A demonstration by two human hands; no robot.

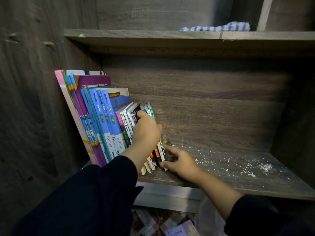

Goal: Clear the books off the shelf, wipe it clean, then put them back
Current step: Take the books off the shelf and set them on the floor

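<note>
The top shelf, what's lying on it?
A blue-and-white checked cloth lies on the top shelf, near its front edge. The rest of that shelf's surface is hidden from this low angle.

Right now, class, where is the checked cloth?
In the head view, the checked cloth lies on the upper shelf, upper right, above the books.
</note>
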